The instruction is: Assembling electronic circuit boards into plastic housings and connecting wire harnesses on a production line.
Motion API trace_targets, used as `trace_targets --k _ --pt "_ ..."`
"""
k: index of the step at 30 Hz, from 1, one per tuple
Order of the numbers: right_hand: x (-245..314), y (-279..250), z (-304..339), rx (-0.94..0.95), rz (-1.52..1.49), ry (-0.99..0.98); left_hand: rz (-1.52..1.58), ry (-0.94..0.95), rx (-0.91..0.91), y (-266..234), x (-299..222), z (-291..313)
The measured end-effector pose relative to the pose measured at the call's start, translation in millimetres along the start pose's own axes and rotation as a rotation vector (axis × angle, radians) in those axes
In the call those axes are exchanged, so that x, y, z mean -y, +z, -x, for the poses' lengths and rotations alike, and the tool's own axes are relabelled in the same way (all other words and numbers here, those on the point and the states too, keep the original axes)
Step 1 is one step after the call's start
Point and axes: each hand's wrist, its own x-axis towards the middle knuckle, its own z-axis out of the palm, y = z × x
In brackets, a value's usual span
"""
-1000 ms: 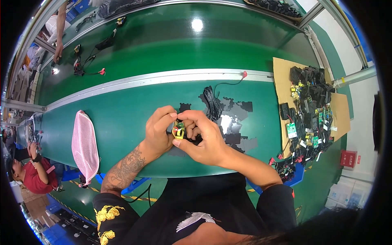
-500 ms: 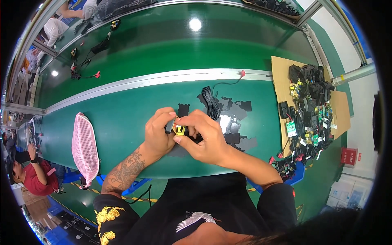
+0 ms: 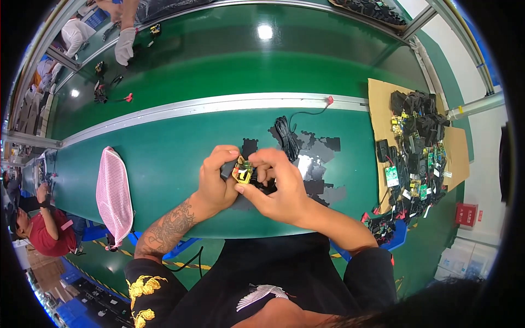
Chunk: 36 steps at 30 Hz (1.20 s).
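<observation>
My left hand [image 3: 215, 177] is closed around a small black plastic case [image 3: 228, 170] and the edge of a circuit board. That circuit board [image 3: 242, 171], with a yellow transformer, stands between my two hands. My right hand [image 3: 281, 188] has its thumb at the board's lower edge, and its other fingers curl behind and above it. Dark parts under the right fingers are mostly hidden. Just beyond my hands, a coiled black cable [image 3: 286, 138] with a red connector lies on thin dark grey sheets [image 3: 320, 150].
Cardboard [image 3: 377, 126] at the right bears a heap of circuit boards with black cables [image 3: 418, 142]. A pink mesh cover [image 3: 114, 191] is at the left. Past a metal rail [image 3: 219, 107], a co-worker's gloved hand [image 3: 124, 46] reaches over a green belt [image 3: 229, 65] with wired boards on it.
The board has tilted and shows more of its components. My right fingers have shifted off its top edge. A co-worker's gloved hand has come in at the upper left, over the wired boards.
</observation>
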Motion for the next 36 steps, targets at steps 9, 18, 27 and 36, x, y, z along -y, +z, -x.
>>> trace_targets --k 9,18,27,36 --pt "-3.9 -4.4 -3.4 0.004 0.161 -0.147 -0.032 -0.058 0.044 0.7 -4.5 0.0" --pt "-4.3 -6.5 -5.1 0.027 0.278 -0.218 -0.135 -0.016 0.113 -3.6 -3.7 -7.5" --pt "-7.0 -6.5 -3.3 0.029 0.235 -0.18 -0.166 -0.029 0.116 -0.7 -5.9 -6.1" --pt "-5.7 -2.7 -4.5 -0.011 0.209 -0.23 -0.033 -0.018 0.165 3.0 -4.9 -0.5"
